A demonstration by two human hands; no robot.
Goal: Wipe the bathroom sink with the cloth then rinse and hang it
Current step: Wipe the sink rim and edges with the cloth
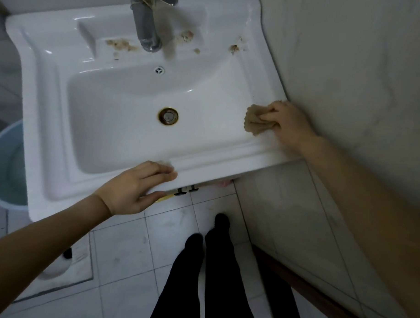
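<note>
A white ceramic sink [50, 134] fills the upper half of the view, with a brass-ringed drain [168, 116] in its basin. A crumpled beige cloth [255, 122] presses on the sink's right rim, bunched in my right hand [288, 124] close to the wall. My left hand [141, 187] rests flat on the sink's front edge, fingers spread over the rim and thumb under it, holding nothing. Brown dirt patches [120, 45] lie on the back ledge on both sides of the metal faucet [147, 25].
A tiled wall [361, 81] runs tight along the sink's right side. A blue bucket [6, 166] with water stands on the floor to the left. My dark-clothed legs [214, 266] stand on the white floor tiles below the sink.
</note>
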